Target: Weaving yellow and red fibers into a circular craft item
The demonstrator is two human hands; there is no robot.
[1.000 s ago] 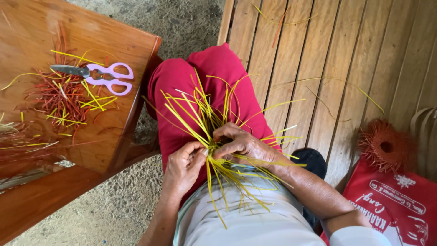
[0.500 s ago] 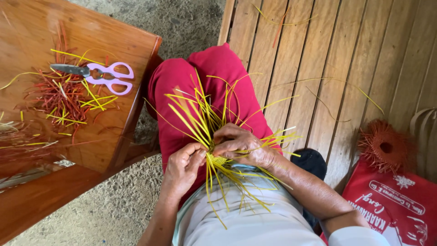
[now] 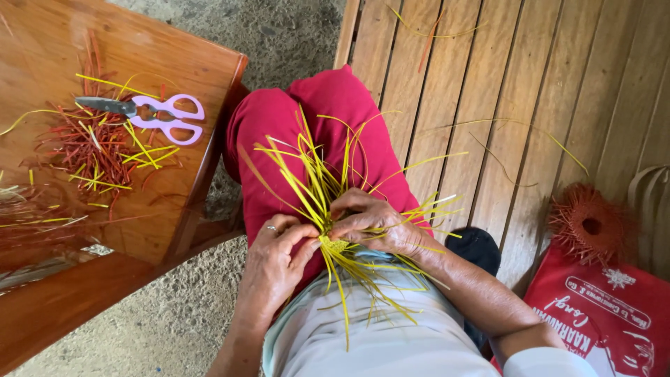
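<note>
The bundle of thin yellow fibre strips (image 3: 328, 209), woven together at a small knot, sits over my red-clad lap, and I hold it there with both hands: my left hand (image 3: 276, 262) pinches the knot from the left, fingers closed narrow on it, while my right hand (image 3: 373, 223) is curled over it from the right, gripping the strips. Left of the bundle, a brown wooden table (image 3: 202, 77) carries lilac-handled scissors (image 3: 150, 117) on a heap of red and yellow trimmings (image 3: 91, 150); right of the bundle, a round red woven piece (image 3: 592, 225) lies on a red printed bag (image 3: 614, 314).

Yellow strips (image 3: 317, 185), lilac scissors (image 3: 157, 117) (grey blades), red trousers (image 3: 321, 119).
</note>
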